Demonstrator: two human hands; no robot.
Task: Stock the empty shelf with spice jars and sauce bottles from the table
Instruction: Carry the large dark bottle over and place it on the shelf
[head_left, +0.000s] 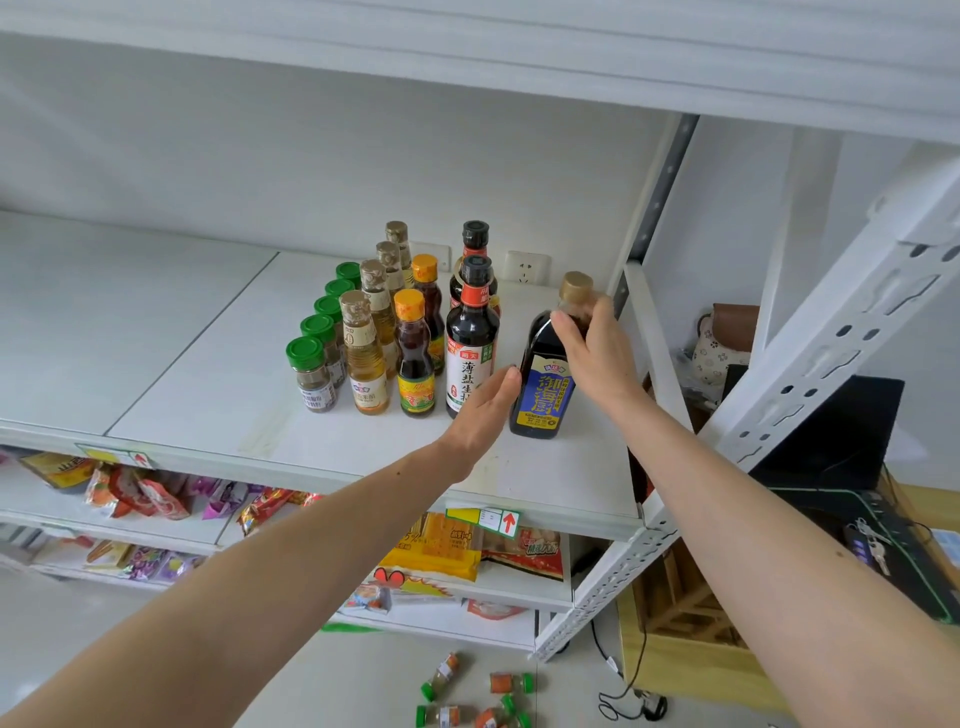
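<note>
A dark sauce bottle with a blue label and gold cap (543, 387) stands on the white shelf (218, 384) at the right end of the rows. My right hand (595, 345) grips its neck. My left hand (485, 410) lies flat, fingers together, against the bottle's left side. To the left stand two dark soy bottles (470, 343), two orange-capped bottles (414, 358), several pale vinegar bottles (366, 356) and several green-capped spice jars (310, 374), all in rows.
The shelf's right upright (652, 332) stands close behind the held bottle. Lower shelves hold snack packets (431, 545). Several spice jars (475, 699) lie below, near the bottom edge. A wooden desk with a dark mat (883, 545) sits at the right.
</note>
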